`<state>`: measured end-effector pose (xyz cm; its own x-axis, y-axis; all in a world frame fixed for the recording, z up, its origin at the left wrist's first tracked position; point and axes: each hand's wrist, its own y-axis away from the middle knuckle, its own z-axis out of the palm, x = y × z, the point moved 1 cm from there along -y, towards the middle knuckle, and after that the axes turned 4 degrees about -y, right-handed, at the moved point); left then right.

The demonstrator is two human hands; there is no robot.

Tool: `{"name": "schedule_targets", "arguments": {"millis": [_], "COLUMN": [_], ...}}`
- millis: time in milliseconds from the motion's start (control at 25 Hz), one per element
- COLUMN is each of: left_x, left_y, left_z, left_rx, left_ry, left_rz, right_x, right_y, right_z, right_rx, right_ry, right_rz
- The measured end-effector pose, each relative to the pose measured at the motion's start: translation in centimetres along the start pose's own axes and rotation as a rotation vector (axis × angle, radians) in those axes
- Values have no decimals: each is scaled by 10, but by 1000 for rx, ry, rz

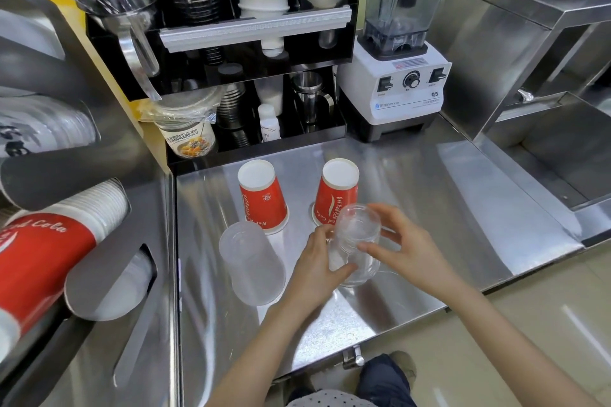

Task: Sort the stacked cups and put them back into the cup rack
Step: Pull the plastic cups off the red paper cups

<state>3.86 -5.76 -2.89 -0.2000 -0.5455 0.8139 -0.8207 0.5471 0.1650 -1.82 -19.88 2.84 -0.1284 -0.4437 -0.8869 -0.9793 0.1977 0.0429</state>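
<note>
Both hands clamp an upturned clear cup stack (355, 243) near the counter's (429, 208) front edge: left hand (319, 263) low on it, right hand (401, 243) at its top; the cup rack (109, 277) lies leftward, nearer the left hand.

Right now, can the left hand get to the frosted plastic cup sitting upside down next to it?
Probably yes. The frosted plastic cup stands just left of the left hand with nothing between them. But that hand is busy: it and the right hand are both holding the clear plastic cups, so it must let go first.
</note>
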Motion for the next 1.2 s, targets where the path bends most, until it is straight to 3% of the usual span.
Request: {"name": "schedule_targets", "arguments": {"millis": [480,680,800,960,1080,1200], "left_x": [-11,20,51,83,88,84], "left_y": [-2,2,4,-24,-58,-81], "left_z": [6,-18,-47,-75,-79,-77], "left_rx": [-91,-99,-2,114,8,-84], "left_ry": [-98,-105,-68,-403,-688,-823], "left_rz": [-78,-4,107,240,172,113], "right_x": [18,10,5,11,21,24], "right_y": [4,3,-14,-58,-80,-91], "right_z": [10,0,-13,-19,-14,-9], "right_rx": [-31,-16,92,53,-90,-134], "right_ry": [41,-104,-162,48,164,113], "right_rz": [49,73,61,88,149,148]}}
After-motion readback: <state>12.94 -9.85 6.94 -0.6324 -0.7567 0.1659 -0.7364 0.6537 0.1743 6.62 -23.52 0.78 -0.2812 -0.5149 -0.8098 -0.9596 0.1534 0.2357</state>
